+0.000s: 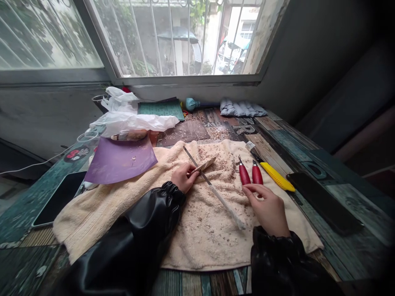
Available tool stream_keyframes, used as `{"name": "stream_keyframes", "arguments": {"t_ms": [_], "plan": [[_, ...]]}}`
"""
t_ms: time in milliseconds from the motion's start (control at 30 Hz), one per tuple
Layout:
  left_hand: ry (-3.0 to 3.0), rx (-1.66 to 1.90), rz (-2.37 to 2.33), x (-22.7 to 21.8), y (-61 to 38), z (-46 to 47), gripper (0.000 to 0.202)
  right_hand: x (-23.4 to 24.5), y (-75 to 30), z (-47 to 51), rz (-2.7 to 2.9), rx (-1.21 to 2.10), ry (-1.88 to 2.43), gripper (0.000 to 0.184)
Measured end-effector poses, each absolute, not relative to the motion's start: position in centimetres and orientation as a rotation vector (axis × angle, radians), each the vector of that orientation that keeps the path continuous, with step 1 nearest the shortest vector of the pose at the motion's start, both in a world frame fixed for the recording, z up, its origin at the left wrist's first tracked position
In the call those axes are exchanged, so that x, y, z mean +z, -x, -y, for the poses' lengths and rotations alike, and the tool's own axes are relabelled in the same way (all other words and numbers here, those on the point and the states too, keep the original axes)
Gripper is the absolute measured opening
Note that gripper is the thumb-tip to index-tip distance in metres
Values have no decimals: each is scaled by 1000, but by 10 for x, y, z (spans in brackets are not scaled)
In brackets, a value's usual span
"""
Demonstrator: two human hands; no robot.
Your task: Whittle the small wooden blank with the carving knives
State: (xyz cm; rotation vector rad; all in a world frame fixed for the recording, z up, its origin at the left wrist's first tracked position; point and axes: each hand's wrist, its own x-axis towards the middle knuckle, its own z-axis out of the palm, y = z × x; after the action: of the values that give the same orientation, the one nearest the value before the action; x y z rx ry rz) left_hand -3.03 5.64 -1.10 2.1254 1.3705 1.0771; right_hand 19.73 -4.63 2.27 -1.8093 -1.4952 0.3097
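Observation:
My left hand (pixel 184 177) pinches a small pointed piece of wood (pixel 206 164) between thumb and fingers, above the beige towel (pixel 197 246). Beneath that piece a long thin dark strip with a whitish wrapped end (pixel 226 207) lies slantwise on the cloth; it looks like a file. My right hand (pixel 268 207) has thumb and forefinger together at the butt of a red-handled carving tool (pixel 244 173). Beside it lies a second red-handled carving tool (pixel 256 172), its short blade pointing away from me. Wood shavings are scattered over the towel.
Right of the towel lie a yellow-handled brush (pixel 277 176) and a dark phone (pixel 324 201). On the left are purple sandpaper-like sheet (pixel 121 162), a tablet (pixel 58 199) and a white plastic bag (pixel 135 122). A green mat (pixel 162 110) and grey padded bundle (pixel 242 108) sit below the window.

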Motion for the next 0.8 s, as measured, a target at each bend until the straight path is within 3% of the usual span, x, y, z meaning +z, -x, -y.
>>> {"name": "stream_keyframes", "arguments": {"t_ms": [233, 800], "plan": [[-2127, 1080, -1365, -12, 31, -57, 14, 16, -219, 69, 1781, 684, 1874, 23], [-2126, 1098, -1352, -12, 30, -57, 14, 6, -221, 67, 1866, 547, 1903, 13]]}}
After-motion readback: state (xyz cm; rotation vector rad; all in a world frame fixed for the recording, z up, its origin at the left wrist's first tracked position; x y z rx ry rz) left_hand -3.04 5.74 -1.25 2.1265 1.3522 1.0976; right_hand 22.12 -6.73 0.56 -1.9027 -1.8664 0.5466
